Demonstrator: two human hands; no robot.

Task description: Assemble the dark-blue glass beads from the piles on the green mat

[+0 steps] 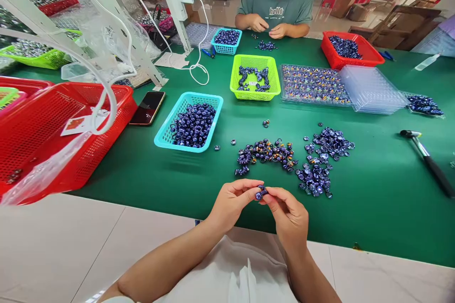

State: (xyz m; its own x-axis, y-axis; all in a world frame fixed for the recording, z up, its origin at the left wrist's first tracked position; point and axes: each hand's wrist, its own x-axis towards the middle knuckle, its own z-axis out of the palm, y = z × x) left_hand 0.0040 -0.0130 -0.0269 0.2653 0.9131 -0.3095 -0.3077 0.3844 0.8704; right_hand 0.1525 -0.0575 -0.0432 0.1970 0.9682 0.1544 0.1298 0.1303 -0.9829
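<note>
Between my two hands, just above the table's near edge, is a small shiny dark-blue metal part (260,193) with a rounded end. My left hand (236,201) pinches it from the left, thumb and forefinger closed. From the right, my right hand (286,210) grips it with closed fingertips, which hide some of it. Beyond my hands lies a loose pile of dark-blue ring-like parts (266,151), some with orange and gold bits. To the right of that pile are flat round dark-blue caps (316,180). A few single pieces lie apart, among them one small part (266,123).
A blue basket (163,137) of dark-blue parts, a green basket (236,80), a phone (147,108) and red baskets (117,104) stand around. Clear trays (373,90) and a hammer (424,154) lie right. A co-worker (277,4) sits opposite. A white cable (202,68) hangs down.
</note>
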